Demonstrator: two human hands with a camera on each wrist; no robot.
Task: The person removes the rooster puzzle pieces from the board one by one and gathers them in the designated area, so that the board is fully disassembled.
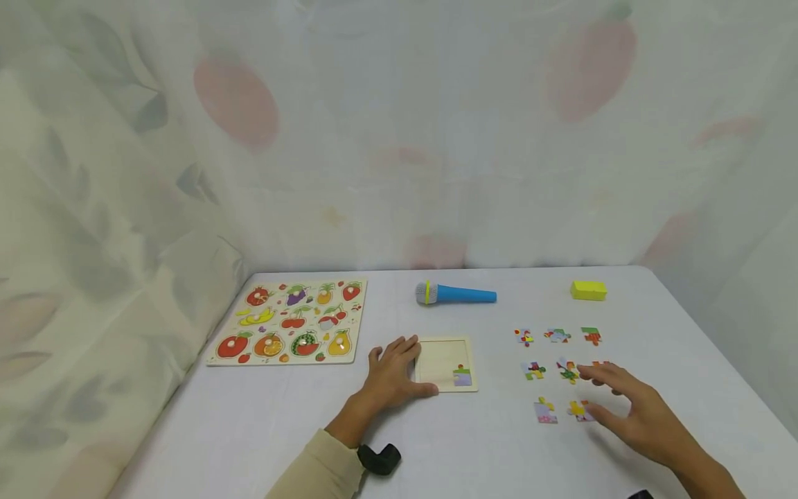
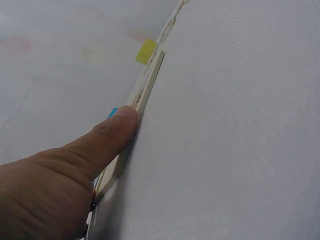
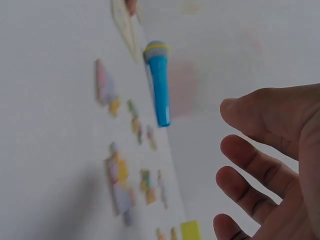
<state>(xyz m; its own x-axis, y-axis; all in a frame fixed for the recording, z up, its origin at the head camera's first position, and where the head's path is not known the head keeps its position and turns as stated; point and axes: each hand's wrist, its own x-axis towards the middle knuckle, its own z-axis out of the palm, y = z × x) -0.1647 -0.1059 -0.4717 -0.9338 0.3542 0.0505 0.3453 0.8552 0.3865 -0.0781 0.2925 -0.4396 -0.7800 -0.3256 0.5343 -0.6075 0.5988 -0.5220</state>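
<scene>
In the head view my left hand (image 1: 391, 374) rests at the left side of a shallow wooden puzzle tray (image 1: 433, 386). Its fingertips touch the upper left edge, and the straight thumb presses the near edge, as the left wrist view of the thumb (image 2: 102, 145) also shows. A jigsaw piece (image 1: 462, 376) lies in the tray's lower right corner. Above the loose pieces at the right hovers my right hand (image 1: 642, 416), thumb and fingers apart with nothing between them. Nearest to it are a yellow and purple piece (image 1: 580, 412) and a green and red piece (image 1: 568, 371); another is partly hidden under the fingers.
Other loose pieces, such as a purple one (image 1: 545, 411), lie in rough rows right of the tray. Behind stand a blue toy microphone (image 1: 464, 294) and a yellow block (image 1: 589, 290). A fruit peg board (image 1: 287, 322) lies at the left. Cloth curtains (image 1: 436, 138) border the table.
</scene>
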